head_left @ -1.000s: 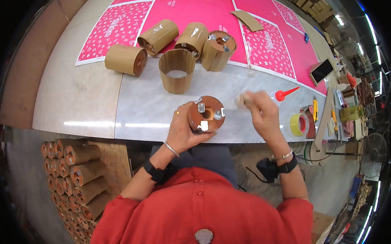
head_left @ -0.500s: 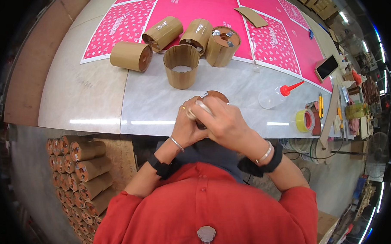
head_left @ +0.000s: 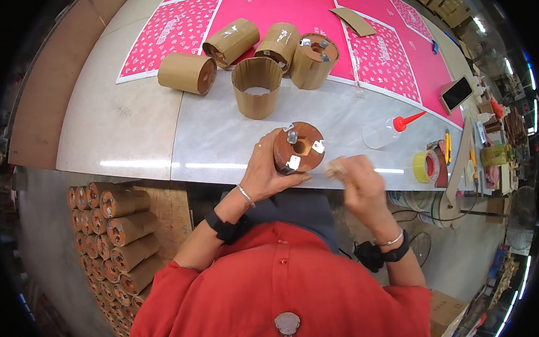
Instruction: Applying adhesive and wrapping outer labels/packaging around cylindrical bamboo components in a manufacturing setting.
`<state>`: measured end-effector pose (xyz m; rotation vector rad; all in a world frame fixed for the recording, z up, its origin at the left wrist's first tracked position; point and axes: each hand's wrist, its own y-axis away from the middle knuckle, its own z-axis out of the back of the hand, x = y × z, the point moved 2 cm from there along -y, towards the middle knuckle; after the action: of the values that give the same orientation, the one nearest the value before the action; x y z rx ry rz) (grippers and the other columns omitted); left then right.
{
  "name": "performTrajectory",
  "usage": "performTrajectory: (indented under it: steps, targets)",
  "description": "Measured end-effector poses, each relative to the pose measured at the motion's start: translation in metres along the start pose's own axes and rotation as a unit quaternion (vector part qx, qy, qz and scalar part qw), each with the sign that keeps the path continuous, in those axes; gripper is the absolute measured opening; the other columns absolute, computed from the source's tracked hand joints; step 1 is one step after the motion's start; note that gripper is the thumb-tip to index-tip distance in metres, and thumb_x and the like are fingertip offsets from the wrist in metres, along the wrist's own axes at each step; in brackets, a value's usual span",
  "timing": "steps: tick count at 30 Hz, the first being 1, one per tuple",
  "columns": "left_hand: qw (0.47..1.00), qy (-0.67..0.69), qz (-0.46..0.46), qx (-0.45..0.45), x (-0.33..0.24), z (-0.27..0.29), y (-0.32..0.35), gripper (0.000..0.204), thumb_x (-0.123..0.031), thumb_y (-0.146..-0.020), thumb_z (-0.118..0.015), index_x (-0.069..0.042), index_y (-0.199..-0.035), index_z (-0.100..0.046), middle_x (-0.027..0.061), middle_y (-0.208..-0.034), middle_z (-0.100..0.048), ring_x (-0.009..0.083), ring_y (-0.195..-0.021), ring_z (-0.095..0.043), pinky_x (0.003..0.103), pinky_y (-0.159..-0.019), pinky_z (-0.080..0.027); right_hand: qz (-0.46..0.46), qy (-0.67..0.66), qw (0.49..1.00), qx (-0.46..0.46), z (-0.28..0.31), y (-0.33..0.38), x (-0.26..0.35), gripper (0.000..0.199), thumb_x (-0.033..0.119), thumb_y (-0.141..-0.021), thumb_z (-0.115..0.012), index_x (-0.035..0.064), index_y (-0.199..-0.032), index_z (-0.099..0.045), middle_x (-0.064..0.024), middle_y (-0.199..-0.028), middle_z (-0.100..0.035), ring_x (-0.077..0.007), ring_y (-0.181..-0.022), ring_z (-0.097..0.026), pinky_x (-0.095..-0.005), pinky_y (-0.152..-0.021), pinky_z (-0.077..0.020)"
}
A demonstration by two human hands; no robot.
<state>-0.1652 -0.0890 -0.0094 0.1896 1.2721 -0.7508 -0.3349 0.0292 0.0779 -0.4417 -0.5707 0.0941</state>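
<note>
Change: half a second back the right hand (head_left: 365, 187) covers the top of the reddish-brown cylinder with a hexagonal central hole (head_left: 307, 134); now it is off to the right, apart from it. It is blurred, so probably in motion. The cylinder's top face is exposed again, three small metal clips (head_left: 293, 163) showing around the hole. The right-hand clip appears whiter than a second ago; cannot tell whether it is bent or only catching light. Reading for the work in hand: a contact at the top face seems just over, and the clips can be inspected.

Position: cylinder is at the near edge of the pale grey worktop (head_left: 211, 137), top tilted toward the wearer, in front of the open brown cardboard tube (head_left: 257, 103). Whether its base rests on the surface cannot be told.

Pose: left hand (head_left: 266, 171) grasps the cylinder from its left and near side, thumb along the lower edge, forearm rising from below. Right grip is closed around a pale, rounded object (head_left: 333, 169), too blurred to identify; elbow bent, forearm angled up and inward, fingers toward the cylinder.
</note>
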Motion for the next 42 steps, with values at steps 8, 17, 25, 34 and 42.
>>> performTrajectory:
  steps: [8, 17, 25, 34, 42]
  targets:
    - [0.997, 0.020, -0.070, 0.034, -0.038, 0.034, -0.007, 0.066, -0.021, -0.077, -0.072, -0.003, -0.134, -0.044, 0.0155, -0.133, -0.048, 0.0294, -0.123, -0.047, 0.038, -0.103, -0.038, -0.045, -0.096, 0.990, -0.089, -0.002, -0.012, -0.005, 0.021, -0.004, -0.085, -0.060, 0.0005, -0.105, -0.062, -0.0106, -0.081, -0.057, -0.0224, -0.067, -0.056, -0.0301, -0.059, -0.0453]
    - [0.998, -0.057, -0.016, 0.025, -0.041, 0.041, -0.017, 0.048, -0.018, -0.081, -0.070, -0.001, -0.122, -0.054, 0.0159, -0.113, -0.060, 0.0284, -0.103, -0.061, 0.035, -0.089, -0.048, -0.078, -0.121, 0.988, -0.063, -0.011, -0.011, -0.001, 0.016, 0.001, -0.087, -0.060, -0.0014, -0.103, -0.062, -0.0089, -0.081, -0.057, -0.0188, -0.068, -0.054, -0.0285, -0.060, -0.0431]
    - [0.991, -0.051, -0.082, 0.091, -0.055, 0.046, -0.022, 0.048, -0.022, -0.081, -0.070, -0.002, -0.122, -0.054, 0.0120, -0.114, -0.055, 0.0235, -0.106, -0.056, 0.033, -0.090, -0.045, -0.081, -0.129, 0.986, -0.073, -0.013, -0.010, -0.003, 0.018, 0.000, -0.088, -0.059, -0.0019, -0.105, -0.061, -0.0103, -0.082, -0.058, -0.0204, -0.070, -0.056, -0.0296, -0.062, -0.0447]
    - [0.982, -0.182, -0.043, -0.010, -0.068, 0.019, -0.035, 0.043, -0.031, -0.076, -0.074, -0.003, -0.102, -0.055, 0.0118, -0.095, -0.053, 0.0276, -0.085, -0.056, 0.036, -0.073, -0.047, -0.104, -0.163, 0.978, -0.079, -0.018, -0.006, -0.005, 0.019, 0.003, -0.088, -0.059, -0.0017, -0.107, -0.062, -0.0100, -0.082, -0.058, -0.0192, -0.071, -0.056, -0.0288, -0.063, -0.0442]
    - [0.949, -0.272, -0.150, -0.060, -0.075, 0.016, -0.046, 0.042, -0.037, -0.073, -0.075, -0.005, -0.093, -0.057, 0.0089, -0.088, -0.055, 0.0292, -0.079, -0.057, 0.038, -0.068, -0.047, -0.153, -0.192, 0.965, -0.089, -0.023, 0.006, -0.011, 0.022, 0.007, -0.090, -0.059, -0.0014, -0.110, -0.062, -0.0056, -0.082, -0.057, -0.0124, -0.069, -0.052, -0.0261, -0.061, -0.0432]
